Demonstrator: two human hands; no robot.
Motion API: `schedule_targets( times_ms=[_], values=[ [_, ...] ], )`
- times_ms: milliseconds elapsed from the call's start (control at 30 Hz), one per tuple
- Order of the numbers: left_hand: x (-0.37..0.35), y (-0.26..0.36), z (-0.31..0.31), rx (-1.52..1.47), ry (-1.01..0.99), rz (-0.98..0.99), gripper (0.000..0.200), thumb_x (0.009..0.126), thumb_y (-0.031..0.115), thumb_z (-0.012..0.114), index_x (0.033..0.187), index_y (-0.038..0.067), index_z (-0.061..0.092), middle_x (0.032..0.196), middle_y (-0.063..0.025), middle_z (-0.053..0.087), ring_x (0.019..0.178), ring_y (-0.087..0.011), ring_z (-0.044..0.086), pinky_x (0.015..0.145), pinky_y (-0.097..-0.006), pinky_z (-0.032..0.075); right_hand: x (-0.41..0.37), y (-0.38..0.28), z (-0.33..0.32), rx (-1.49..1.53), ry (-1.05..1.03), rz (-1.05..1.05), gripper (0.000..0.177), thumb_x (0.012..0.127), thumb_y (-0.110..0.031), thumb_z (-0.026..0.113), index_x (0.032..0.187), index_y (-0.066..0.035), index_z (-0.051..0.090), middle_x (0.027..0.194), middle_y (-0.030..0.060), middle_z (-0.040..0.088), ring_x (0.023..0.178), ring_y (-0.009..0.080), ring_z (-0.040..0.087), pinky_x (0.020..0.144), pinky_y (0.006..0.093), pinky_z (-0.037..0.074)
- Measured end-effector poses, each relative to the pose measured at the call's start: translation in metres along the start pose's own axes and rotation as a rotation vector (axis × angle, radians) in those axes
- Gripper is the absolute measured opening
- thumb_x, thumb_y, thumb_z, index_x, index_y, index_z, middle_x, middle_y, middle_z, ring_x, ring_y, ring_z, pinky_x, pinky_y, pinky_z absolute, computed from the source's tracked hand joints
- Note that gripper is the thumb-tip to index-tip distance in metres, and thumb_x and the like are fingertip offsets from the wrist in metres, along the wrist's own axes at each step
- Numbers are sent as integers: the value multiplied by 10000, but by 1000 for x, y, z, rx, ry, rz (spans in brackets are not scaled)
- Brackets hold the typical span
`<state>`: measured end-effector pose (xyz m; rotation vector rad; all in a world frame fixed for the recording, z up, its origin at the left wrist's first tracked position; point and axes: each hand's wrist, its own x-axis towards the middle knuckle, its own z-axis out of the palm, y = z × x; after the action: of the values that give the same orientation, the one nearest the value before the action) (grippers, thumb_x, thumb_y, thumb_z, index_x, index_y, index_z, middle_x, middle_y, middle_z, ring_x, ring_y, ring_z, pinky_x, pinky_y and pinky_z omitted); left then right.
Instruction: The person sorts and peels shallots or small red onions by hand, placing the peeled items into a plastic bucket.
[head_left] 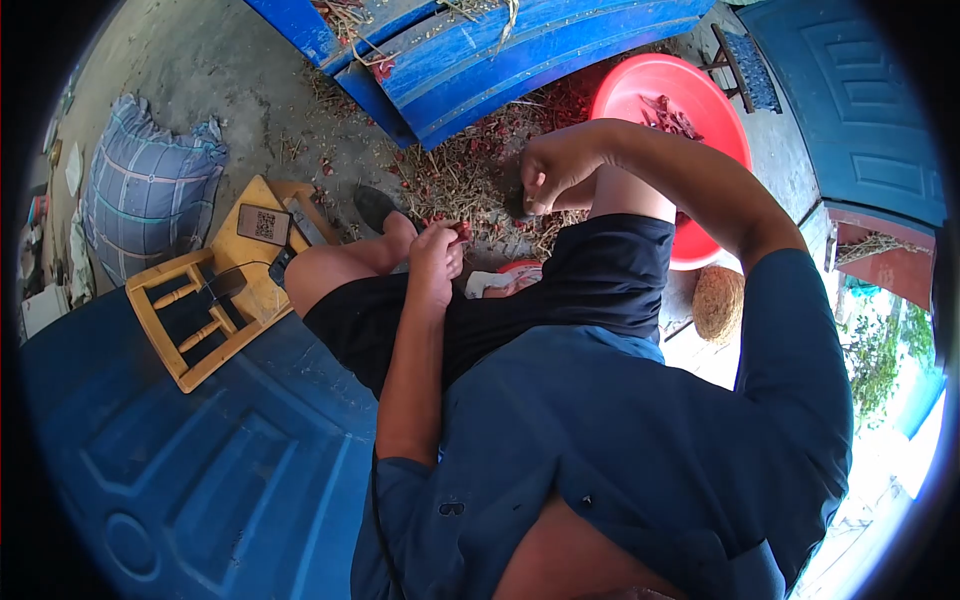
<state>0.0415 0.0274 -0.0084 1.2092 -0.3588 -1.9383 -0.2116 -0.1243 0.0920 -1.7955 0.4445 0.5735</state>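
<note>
My left hand (pixel 434 264) is closed above my left thigh, its fingers pinching a small red chili pepper (pixel 462 232) that shows at the fingertips. My right hand (pixel 556 172) hangs above the littered ground near my right knee with its fingers curled in. What it holds, if anything, is hidden. Beyond my right forearm stands a large pink-red basin (pixel 735 120), with several dark red dried peppers (pixel 670 117) lying in it. Dry stalks and red bits (pixel 450 185) cover the ground between and beyond my hands.
A blue metal trough-like box (pixel 540 70) stands ahead. At left are a wooden chair (pixel 180 340) with a phone (pixel 263 224) on it and a plaid stuffed sack (pixel 150 190). A woven straw object (pixel 718 303) sits by the basin, and a small stool (pixel 745 70) behind.
</note>
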Motion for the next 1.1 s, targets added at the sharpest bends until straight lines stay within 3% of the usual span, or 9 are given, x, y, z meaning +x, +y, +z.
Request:
schedule_targets(
  times_ms=[133,267,333,400,567,733,833,933,1100],
  values=[
    [-5,5,14,26,-92,-42,113,917,101,526,964,56,619,549,60,422,391,-41,338,365,-208,267,-9,25,6,221,406,186,281,854,-297,719,885,-18,716,817,96,714,761,220,677,727,393,521],
    [4,4,19,-94,-77,-3,123,911,83,524,975,34,617,580,53,442,415,-17,340,370,-190,257,23,58,53,-394,953,259,406,886,-275,705,1197,-18,659,994,144,708,850,214,701,768,362,542],
    [1,6,23,-64,-38,11,128,915,85,523,990,34,613,582,57,436,415,-19,337,370,-188,250,30,30,75,154,1049,251,419,871,-244,720,1226,-33,646,1019,155,703,902,248,696,794,360,539],
    [3,-1,24,-47,-2,-13,126,920,92,523,997,35,605,601,59,441,424,-15,341,367,-188,238,42,-2,93,545,902,37,376,845,-204,746,1174,-37,670,1007,152,706,922,275,691,797,361,536],
    [2,-11,31,87,-45,-65,124,943,124,523,988,35,597,612,65,427,454,-21,349,395,-193,241,59,-2,113,165,1207,-145,233,813,-191,756,980,-34,715,909,147,696,828,288,693,750,375,541],
    [-6,-7,30,152,-74,-57,152,953,161,534,962,36,619,604,66,427,486,-23,374,421,-195,258,-37,11,87,601,1608,-18,114,880,-105,720,952,-18,705,885,40,691,815,88,638,727,243,515],
    [0,-12,28,154,38,-81,146,941,161,547,950,39,627,603,64,438,482,-26,376,423,-200,266,-139,52,83,303,1990,262,124,887,-85,696,983,-7,708,923,72,699,806,125,672,728,251,530],
    [6,-15,33,164,37,-97,138,932,156,549,944,45,631,596,63,437,469,-31,368,418,-202,267,-204,85,103,-506,1799,856,225,833,-217,732,990,-56,728,992,120,688,872,264,700,792,389,552],
    [27,-32,35,254,-46,-148,130,920,158,563,930,52,637,596,59,448,453,-32,358,404,-205,258,-145,11,17,-172,1733,354,257,865,-138,708,1108,-56,689,1039,114,673,878,227,693,728,347,551]
  ],
)
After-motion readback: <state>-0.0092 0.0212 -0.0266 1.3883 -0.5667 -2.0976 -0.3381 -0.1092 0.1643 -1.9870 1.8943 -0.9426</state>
